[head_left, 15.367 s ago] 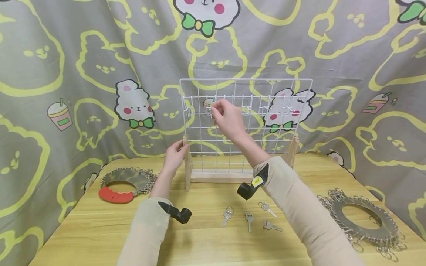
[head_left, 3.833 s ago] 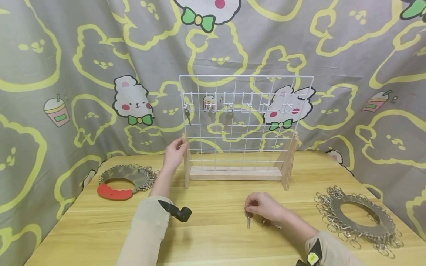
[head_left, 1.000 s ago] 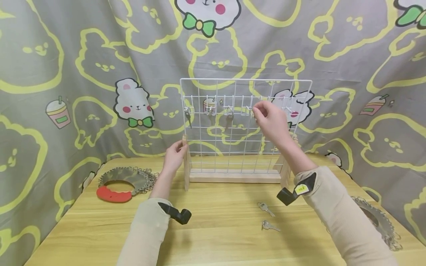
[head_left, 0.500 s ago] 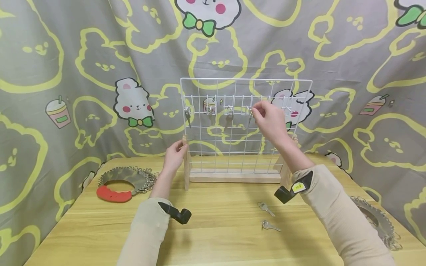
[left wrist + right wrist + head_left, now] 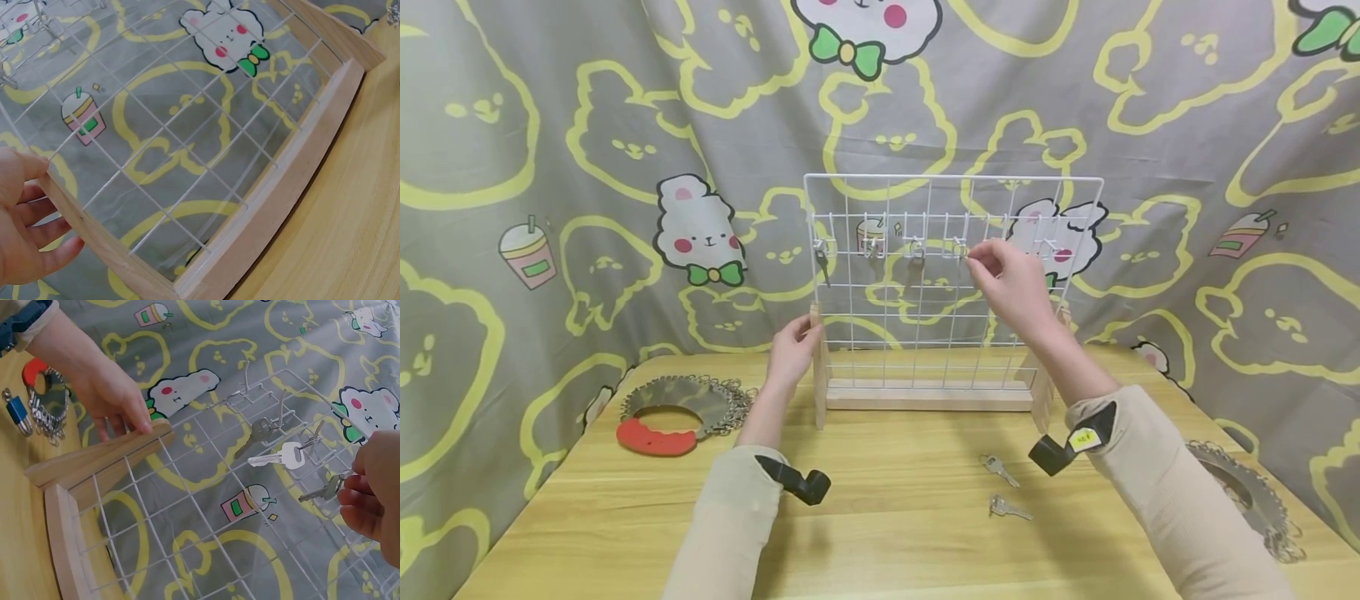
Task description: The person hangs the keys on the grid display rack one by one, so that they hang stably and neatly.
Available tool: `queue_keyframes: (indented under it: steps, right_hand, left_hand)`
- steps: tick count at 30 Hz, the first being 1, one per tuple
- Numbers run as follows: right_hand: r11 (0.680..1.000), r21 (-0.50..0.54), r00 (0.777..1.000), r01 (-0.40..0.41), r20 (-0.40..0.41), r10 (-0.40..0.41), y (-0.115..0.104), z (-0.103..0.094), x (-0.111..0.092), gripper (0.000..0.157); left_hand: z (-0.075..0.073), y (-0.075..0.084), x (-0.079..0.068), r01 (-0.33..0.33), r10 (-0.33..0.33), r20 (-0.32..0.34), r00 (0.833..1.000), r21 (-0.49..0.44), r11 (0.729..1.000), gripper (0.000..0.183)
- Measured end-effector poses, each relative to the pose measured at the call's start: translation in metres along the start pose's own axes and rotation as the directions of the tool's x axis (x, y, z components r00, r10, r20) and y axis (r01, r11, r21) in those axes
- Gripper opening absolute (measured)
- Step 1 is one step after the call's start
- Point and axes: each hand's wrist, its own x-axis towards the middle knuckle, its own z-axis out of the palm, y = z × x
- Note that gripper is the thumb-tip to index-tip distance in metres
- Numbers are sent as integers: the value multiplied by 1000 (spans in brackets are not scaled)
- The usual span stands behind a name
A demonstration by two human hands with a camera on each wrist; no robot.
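A white wire grid rack with wooden feet stands on the table. My left hand grips its left wooden post between thumb and fingers. My right hand is at the fourth hook from the left, where its fingertips pinch a silver key by its ring end. Other keys hang from the hooks further left, among them one key and a darker key. Two loose keys lie on the table in front of the rack, a ringed key and a lower key.
To the left lies a toothed metal ring with a red grip and many small rings. A similar metal ring is partly behind my right sleeve. The right wrist view shows a blue padlock. A patterned curtain hangs behind.
Since the oldest frame, keys have gone from the table onto the hooks. Over the last second the fourth key has come to its hook and my right hand has dipped slightly. My left hand stays put.
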Motion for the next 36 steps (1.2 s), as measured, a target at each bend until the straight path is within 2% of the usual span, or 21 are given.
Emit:
queue_keyframes:
  steps: [10, 16, 21, 28, 32, 36]
  right_hand:
    - [1000, -3, 999, -3, 47, 3, 11, -3, -37, 12]
    - [999, 12, 994, -45, 103, 43, 25, 0, -65, 11]
    - [993, 30, 981, -113, 164, 107, 41, 5, -90, 12]
    - [976, 80, 951, -201, 254, 175, 56, 7, -123, 15]
    - [974, 94, 939, -206, 300, 169, 64, 6, -141, 13]
    - [979, 102, 938, -179, 319, 138, 72, 7, -158, 13]
  left_hand:
    - [0, -4, 6, 26, -26, 19, 999, -2, 1000, 48]
    - [-1, -4, 4, 26, -26, 17, 1000, -10, 1000, 49]
    - [-1, -3, 4, 25, -24, 17, 1000, -10, 1000, 48]
    - [0, -4, 4, 27, -27, 17, 1000, -2, 1000, 48]
    - [0, -4, 5, 22, -22, 14, 1000, -2, 1000, 48]
    - [0, -4, 4, 18, -18, 12, 1000, 3, 1000, 48]
